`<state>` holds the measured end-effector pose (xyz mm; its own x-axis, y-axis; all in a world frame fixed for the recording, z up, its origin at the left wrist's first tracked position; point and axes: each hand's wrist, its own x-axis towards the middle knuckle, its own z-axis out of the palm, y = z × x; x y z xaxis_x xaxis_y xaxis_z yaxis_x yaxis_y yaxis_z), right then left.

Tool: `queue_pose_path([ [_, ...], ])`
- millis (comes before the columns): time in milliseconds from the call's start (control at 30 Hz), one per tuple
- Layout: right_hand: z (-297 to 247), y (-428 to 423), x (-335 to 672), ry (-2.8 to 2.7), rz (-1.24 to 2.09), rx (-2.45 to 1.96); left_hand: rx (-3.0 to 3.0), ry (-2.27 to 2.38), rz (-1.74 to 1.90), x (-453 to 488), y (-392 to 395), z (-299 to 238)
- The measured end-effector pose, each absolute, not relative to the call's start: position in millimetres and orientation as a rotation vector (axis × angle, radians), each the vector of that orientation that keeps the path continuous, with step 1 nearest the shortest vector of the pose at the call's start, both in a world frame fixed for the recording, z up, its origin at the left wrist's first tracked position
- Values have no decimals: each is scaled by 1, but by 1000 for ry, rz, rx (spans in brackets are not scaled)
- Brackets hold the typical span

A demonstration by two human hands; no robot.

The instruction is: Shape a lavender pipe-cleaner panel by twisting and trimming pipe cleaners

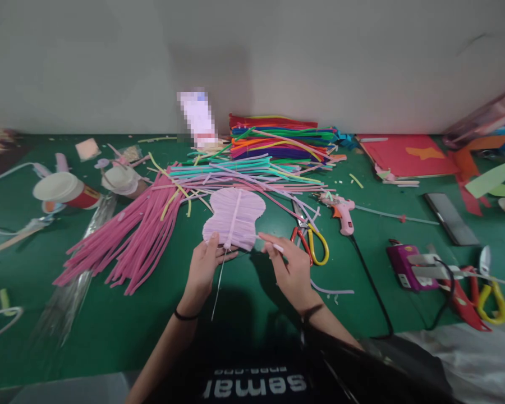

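Observation:
A pale lilac butterfly-shaped piece (pixel 234 216) made of pipe cleaners lies on the green table (pixel 122 331). My left hand (pixel 204 268) grips its lower edge, fingers pinched by a thin white stem (pixel 219 283) that hangs down from the piece's middle. My right hand (pixel 289 267) is closed at the piece's lower right corner, pinching a short pale pipe cleaner end (pixel 266 240).
A fan of pink pipe cleaners (pixel 130 241) lies left, stacked coloured ones (pixel 278 140) behind. Scissors (pixel 309 244), a pink glue gun (pixel 343 213), a purple device (pixel 406 266), more scissors (pixel 483 297), a phone (pixel 450 217), red paper (pixel 406 155) sit right. Paper cups (pixel 65 189) sit left.

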<state>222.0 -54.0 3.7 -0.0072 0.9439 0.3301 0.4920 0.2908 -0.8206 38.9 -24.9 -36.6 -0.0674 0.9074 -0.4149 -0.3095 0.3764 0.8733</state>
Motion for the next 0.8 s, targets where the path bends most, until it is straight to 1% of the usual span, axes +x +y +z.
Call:
queue_pose_path([
  [133, 9, -54, 218, -1744, 595, -1347, 633, 1233, 1141, 38, -27, -39],
  [267, 1, -53, 212, -1909, 535, -1463, 688, 1273, 1164, 42, -28, -38],
  [400, -6, -48, 206, -1961, 440, -1512, 796, 1342, 1180, 43, -31, -38],
  [467, -5, -45, 203, -1953, 480, -1495, 989, 1411, 1154, 40, -33, -37],
  [633, 5, -41, 200, -1843, 724, -1355, 1786, 1588, 1101, 35, -40, -32],
  [800, 9, -44, 204, -1817, 831, -1297, 2024, 1601, 1099, 38, -42, -28],
])
